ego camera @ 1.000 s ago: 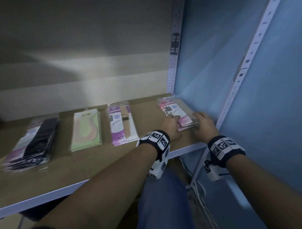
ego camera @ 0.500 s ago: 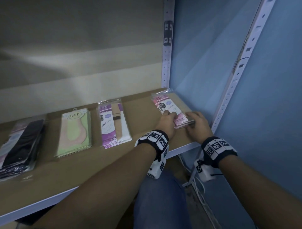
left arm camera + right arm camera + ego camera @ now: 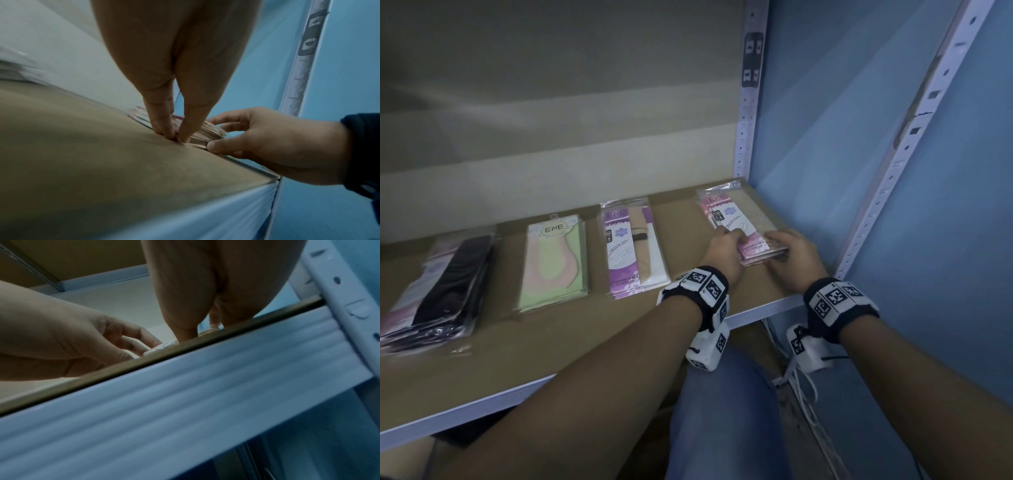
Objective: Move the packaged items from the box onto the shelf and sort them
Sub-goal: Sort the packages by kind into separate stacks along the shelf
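Note:
A stack of pink packets (image 3: pixel 736 219) lies at the right end of the brown shelf (image 3: pixel 585 342). My left hand (image 3: pixel 726 250) pinches its near left corner with fingers and thumb together (image 3: pixel 174 129). My right hand (image 3: pixel 787 253) grips the near right end, thumb (image 3: pixel 213 144) against the front edge and fingers curled over the far side of the stack (image 3: pixel 207 133). In the right wrist view only a strip of the packets (image 3: pixel 164 345) shows above the shelf's edge, between my two hands. The box is out of view.
Three other stacks lie in a row to the left: purple packets (image 3: pixel 631 246), green packets (image 3: pixel 554 263) and black packets (image 3: pixel 445 284). White perforated uprights (image 3: pixel 748 137) (image 3: pixel 914 137) and a blue wall (image 3: pixel 825 137) close off the right side. White cables (image 3: pixel 804 394) hang below.
The pink stack has been turned a little straighter on the shelf and both hands have closed in on its near end. The other stacks lie as before.

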`<state>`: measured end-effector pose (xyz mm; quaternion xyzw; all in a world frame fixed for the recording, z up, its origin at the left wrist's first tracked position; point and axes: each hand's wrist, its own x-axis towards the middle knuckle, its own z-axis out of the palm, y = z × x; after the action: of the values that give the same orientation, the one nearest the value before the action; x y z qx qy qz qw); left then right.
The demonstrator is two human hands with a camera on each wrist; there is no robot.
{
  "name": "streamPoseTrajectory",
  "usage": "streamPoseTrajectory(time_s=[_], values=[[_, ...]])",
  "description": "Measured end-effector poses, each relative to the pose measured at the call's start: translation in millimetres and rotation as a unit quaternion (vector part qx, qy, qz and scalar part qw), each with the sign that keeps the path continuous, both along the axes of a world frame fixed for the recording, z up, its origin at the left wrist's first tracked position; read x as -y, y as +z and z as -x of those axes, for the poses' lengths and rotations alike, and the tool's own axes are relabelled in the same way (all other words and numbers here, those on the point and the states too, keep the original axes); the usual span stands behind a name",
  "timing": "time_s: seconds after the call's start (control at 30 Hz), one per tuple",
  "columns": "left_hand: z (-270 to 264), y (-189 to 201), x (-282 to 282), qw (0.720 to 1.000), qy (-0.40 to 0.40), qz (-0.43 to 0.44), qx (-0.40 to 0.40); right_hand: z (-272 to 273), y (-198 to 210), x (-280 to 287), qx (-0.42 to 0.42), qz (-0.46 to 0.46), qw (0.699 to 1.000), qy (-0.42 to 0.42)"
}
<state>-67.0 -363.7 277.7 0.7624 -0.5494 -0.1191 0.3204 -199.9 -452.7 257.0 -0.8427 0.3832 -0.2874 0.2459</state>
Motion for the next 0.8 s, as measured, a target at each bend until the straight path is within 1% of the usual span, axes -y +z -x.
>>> streamPoseTrajectory(time_s=[0.13,0.27,0.4,0.8], values=[[-16,2,-13,1.0,0.016,-0.009,-0.009,-17,-1,-8,-0.01,0.019,1.0,0.01],[-31,1,-25,0.999,0.03,-0.023,-0.017,-32,-3,-18,-0.002,0.008,1.0,0.028],[-41,-1,-33,0.998,0.043,-0.035,-0.017,-43,0,-27,-0.027,0.01,0.999,0.034],[-41,1,-44,0.997,0.055,-0.037,-0.028,-47,5,-37,-0.057,0.001,0.998,0.04]])
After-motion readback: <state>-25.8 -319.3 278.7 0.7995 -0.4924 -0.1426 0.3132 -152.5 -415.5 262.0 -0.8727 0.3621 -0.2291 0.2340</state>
